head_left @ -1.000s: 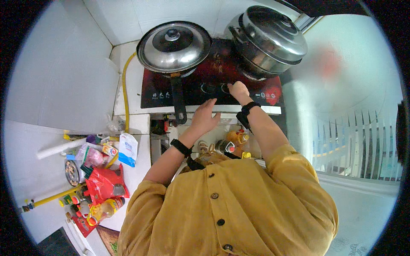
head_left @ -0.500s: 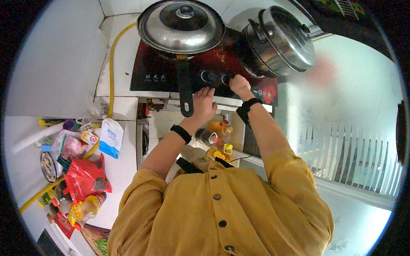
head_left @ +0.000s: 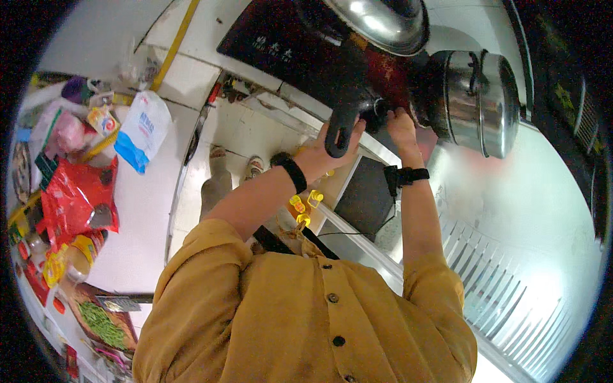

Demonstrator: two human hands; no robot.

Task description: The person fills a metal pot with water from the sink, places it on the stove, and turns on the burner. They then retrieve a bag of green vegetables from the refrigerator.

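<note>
My right hand [head_left: 401, 131] is closed at the front of the black glass gas stove [head_left: 274, 48], its fingers on a round control knob [head_left: 381, 106]. Beneath the dark pan handle [head_left: 343, 124], my left hand [head_left: 314, 158] rests at the stove's front edge with fingers stretched out; the handle covers part of it. That handle belongs to a wide pan under a domed steel lid [head_left: 386, 22], cut off by the top of the picture. To the right of my hands, a lidded steel pot [head_left: 463, 99] stands on the stove. Any flame is hidden.
A yellow gas hose [head_left: 177, 45] runs along the left. The left counter [head_left: 143, 210] bears a blue-white bag [head_left: 145, 124], a red bag [head_left: 80, 201] and bottles. Yellow-capped oil bottles [head_left: 314, 198] stand below the stove, by an open drawer or cabinet front. Chopped greens [head_left: 102, 324] lie lower left.
My view has turned, so the stove, pan and pot appear tilted and further right. My right hand stays at the knob; my left hand now sits partly under the pan handle.
</note>
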